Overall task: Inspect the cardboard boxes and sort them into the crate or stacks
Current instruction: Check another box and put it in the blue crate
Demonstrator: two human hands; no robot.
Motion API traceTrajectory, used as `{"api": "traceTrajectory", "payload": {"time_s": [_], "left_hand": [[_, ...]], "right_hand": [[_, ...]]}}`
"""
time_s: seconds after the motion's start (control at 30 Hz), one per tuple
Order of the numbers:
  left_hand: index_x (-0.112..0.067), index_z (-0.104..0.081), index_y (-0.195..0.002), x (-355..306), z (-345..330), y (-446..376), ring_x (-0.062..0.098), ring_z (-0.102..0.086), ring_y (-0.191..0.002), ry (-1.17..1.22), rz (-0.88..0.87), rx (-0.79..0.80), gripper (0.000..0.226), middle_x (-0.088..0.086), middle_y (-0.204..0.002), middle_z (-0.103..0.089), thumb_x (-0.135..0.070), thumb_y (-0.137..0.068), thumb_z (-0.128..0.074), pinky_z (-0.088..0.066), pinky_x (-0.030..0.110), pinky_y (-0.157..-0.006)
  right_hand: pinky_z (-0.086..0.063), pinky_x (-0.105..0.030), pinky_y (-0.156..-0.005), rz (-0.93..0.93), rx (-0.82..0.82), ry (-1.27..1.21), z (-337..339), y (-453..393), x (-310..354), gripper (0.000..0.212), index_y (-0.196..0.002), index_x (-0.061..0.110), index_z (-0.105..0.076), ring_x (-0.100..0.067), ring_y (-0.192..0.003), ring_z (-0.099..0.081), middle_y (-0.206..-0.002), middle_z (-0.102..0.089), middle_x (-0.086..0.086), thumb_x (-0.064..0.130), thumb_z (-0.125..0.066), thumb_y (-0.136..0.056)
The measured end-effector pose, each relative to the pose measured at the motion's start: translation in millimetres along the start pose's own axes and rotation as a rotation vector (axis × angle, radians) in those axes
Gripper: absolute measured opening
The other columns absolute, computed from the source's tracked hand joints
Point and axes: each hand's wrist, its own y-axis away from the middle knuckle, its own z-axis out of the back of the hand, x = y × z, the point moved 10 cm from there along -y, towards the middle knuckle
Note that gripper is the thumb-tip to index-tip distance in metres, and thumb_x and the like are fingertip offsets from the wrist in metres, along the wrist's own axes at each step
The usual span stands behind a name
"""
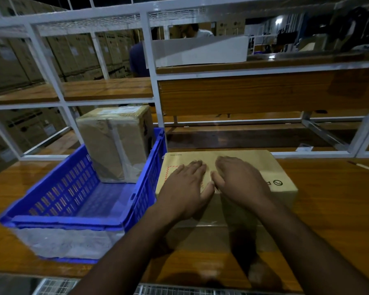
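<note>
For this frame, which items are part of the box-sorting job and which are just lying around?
Part of the job:
- flat cardboard box on the table, under both palms
- left hand and right hand, fingers straight on its top
- blue crate
- taped box standing in the crate's far end

Lying about:
- pen-like object on the table, far right
- white board on the upper shelf

Crate (73, 201) at 9 o'clock on table (328, 209), taped box (115, 143) in its far end, flat box (264, 167) just right, both hands (188, 188) (241, 184) on it.

left hand (186, 186), right hand (240, 182) flat on cardboard box (271, 167)
</note>
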Motion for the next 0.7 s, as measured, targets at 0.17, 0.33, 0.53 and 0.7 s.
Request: {"api": "traceTrajectory", "payload": {"time_s": [0.17,0.33,0.53,0.7], "left_hand": [[-0.021,-0.02,-0.16,2.4,-2.9,-1.6,0.009,-0.015,-0.154,0.011,-0.001,0.021,0.065,-0.001,-0.168,-0.019,-0.055,-0.105,-0.023,-0.008,0.031,-0.126],[-0.02,-0.008,-0.162,23.7,-9.8,-20.1,0.009,-0.001,-0.155,0.037,0.049,0.137,0.067,-0.001,-0.17,-0.004,-0.055,-0.105,-0.015,0.001,0.037,-0.126],[-0.018,-0.004,-0.162,26.8,-13.1,-25.3,0.01,0.004,-0.155,-0.022,0.057,0.152,0.071,0.0,-0.17,0.0,-0.057,-0.104,-0.02,0.002,0.043,-0.127],[-0.017,-0.01,-0.162,39.4,-7.6,-23.3,0.01,0.0,-0.156,0.0,0.094,0.091,0.075,0.0,-0.17,-0.005,-0.06,-0.102,-0.023,0.002,0.043,-0.127]], "right_hand": [[-0.046,-0.033,-0.096,0.016,0.059,-0.027,-4.0,-0.4,-2.2,0.042,-0.132,0.021,-0.06,-0.015,-0.12,-0.056,-0.135,-0.061,0.002,0.045,-0.047,-0.099],[-0.027,-0.035,-0.117,0.002,0.142,0.018,-16.8,-5.6,-4.1,0.066,-0.151,0.014,-0.037,-0.019,-0.145,-0.033,-0.159,-0.036,-0.005,0.055,-0.038,-0.1],[-0.033,-0.034,-0.113,-0.006,0.165,0.013,-16.1,-11.5,-6.9,0.064,-0.149,0.017,-0.041,-0.019,-0.142,-0.038,-0.157,-0.039,-0.002,0.057,-0.043,-0.099],[-0.026,-0.041,-0.118,-0.101,0.134,0.038,-17.3,-8.4,-29.6,0.071,-0.15,0.018,-0.039,-0.021,-0.146,-0.034,-0.159,-0.035,-0.002,0.065,-0.039,-0.096]]}}
